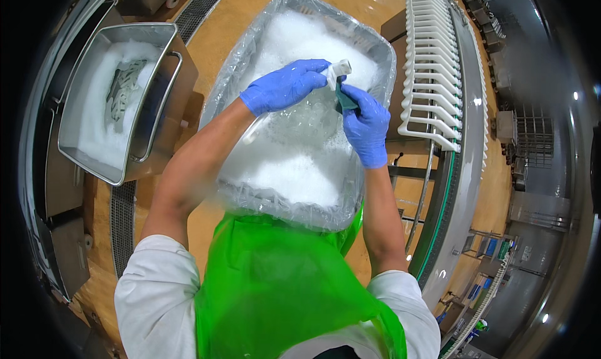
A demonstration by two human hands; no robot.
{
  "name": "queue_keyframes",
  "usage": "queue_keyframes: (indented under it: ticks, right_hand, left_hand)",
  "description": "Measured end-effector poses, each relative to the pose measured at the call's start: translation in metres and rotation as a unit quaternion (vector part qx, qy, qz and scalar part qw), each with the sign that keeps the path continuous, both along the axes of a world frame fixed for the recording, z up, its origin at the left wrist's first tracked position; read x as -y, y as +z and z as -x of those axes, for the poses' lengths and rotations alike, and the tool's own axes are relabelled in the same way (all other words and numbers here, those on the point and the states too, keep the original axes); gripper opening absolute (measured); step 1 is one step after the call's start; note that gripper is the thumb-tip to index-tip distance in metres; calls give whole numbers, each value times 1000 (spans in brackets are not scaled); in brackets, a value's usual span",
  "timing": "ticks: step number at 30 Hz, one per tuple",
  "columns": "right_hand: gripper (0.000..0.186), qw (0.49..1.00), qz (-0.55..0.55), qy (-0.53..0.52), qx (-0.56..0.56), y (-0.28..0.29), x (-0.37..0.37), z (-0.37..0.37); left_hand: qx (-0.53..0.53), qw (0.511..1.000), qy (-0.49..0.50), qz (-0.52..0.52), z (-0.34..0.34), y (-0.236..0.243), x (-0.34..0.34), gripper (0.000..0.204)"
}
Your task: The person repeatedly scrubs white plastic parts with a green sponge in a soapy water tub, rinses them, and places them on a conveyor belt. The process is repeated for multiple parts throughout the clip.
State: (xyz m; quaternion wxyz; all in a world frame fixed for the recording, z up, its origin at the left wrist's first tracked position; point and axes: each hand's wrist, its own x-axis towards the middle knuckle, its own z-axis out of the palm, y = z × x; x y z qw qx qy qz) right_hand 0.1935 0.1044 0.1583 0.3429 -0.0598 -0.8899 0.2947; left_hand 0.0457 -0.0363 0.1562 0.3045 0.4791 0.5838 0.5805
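Observation:
Both my hands wear blue gloves and meet above the far half of a tub (275, 210) lined with clear plastic. Foamy water (294, 178) fills it. My left hand (283, 88) pinches a small white plastic piece (340, 69) whose exact kind I cannot make out. In my right hand (367, 128) is a dark green scouring pad (345, 101), its upper end against or just under the white piece. My fingers partly cover both things. Something pale (253, 132) pokes out of the suds below my left wrist.
Left of the tub stands a metal bin (164, 118) with a handle, holding suds and several pale parts (125, 89). A row of white plastic bars (432, 77) runs along a conveyor (460, 190) close on my right. A floor grate (123, 224) crosses the tan floor. I wear a green apron (282, 277).

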Motion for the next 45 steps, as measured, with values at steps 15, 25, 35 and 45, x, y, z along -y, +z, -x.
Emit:
queue_keyframes:
  ticks: [15, 25, 35, 45]
  right_hand:
    - [32, 1000, -2, 17, -20, 34, 10, 16]
    - [19, 989, 147, -1, 31, 31, 5, 22]
    - [26, 923, 355, 22, 146, 11, 0, 36]
    - [29, 920, -69, -259, 286, -81, -52, 53]
  left_hand:
    - [48, 995, -12, 92, -6, 6, 3, 54]
    - [29, 998, -49, 13, 2, -16, -2, 43]
    - [43, 993, -107, -1, 5, -23, 0, 49]
    - [-215, 906, -63, 358, -4, -77, -24, 36]
